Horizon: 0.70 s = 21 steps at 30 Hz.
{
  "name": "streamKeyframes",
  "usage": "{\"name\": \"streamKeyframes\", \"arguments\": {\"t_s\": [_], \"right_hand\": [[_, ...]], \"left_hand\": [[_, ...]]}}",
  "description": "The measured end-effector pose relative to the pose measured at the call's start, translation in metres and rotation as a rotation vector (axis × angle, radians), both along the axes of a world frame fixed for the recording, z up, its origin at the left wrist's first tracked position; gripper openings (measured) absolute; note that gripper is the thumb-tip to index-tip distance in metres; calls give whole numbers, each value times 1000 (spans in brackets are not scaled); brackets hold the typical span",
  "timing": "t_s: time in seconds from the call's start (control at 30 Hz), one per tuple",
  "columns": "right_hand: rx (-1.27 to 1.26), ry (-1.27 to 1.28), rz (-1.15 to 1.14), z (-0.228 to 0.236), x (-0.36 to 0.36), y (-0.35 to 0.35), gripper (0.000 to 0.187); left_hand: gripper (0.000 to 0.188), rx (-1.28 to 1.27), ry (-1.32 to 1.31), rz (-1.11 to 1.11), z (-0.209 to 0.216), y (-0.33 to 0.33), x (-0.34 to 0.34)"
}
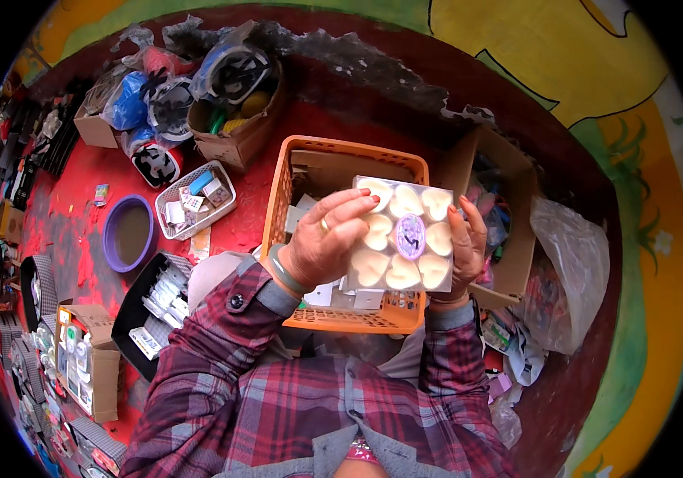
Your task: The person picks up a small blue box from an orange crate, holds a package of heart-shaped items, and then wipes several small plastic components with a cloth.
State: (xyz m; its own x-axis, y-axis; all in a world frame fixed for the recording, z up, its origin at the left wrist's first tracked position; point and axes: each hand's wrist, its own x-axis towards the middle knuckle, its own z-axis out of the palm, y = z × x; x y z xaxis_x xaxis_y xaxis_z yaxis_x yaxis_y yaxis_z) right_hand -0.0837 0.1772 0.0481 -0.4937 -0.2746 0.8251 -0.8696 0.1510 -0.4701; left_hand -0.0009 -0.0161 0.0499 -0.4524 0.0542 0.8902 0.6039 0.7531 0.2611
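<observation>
- While the cardboard box [517,179] on the right shows its walls, its contents are shadowed, partly covered by the right hand [467,247], and hard to sort out.
- The orange basket [277,209] is hidden in its middle by the hands and what they hold; white pieces peek out below, too covered to identify.
- The clear pack [403,281], square and flat, is held up over the basket, its face turned up toward the wearer's head; its left edge is partly covered.
- The left hand [321,243] is clamped on the pack's left side, its fingers bent close together and their tips on the upper left of the face; its thumb cannot be made out.
- The right hand is closed on the opposite edge, fingers slightly apart at the tips; what it does underneath is hidden.
- Cream heart-shaped pieces [403,272] sit in rows within the pack, smooth and pale, ringing its middle.
- A purple oval label [411,226] with a dark mark covers the centre, hiding whatever lies beneath.
- A ring [324,225] circles one left finger.
</observation>
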Motion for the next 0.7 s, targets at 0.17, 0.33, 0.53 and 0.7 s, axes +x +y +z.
{"name": "streamKeyframes", "arguments": {"t_s": [0.17,0.33,0.53,0.7], "right_hand": [[69,-969,275,-5,-18,17,28],[-158,-1460,540,-5,-16,8,28],[-277,-1507,553,-13,-19,7,30],[-264,-1390,541,-7,-17,8,28]], "left_hand": [[32,543,-480,-210,-6,-6,-7],[32,1422,-884,-615,-15,-8,-15],[36,1705,-874,-660,-24,-5,-19],[39,1668,-801,-743,-22,-1,-17]]}}
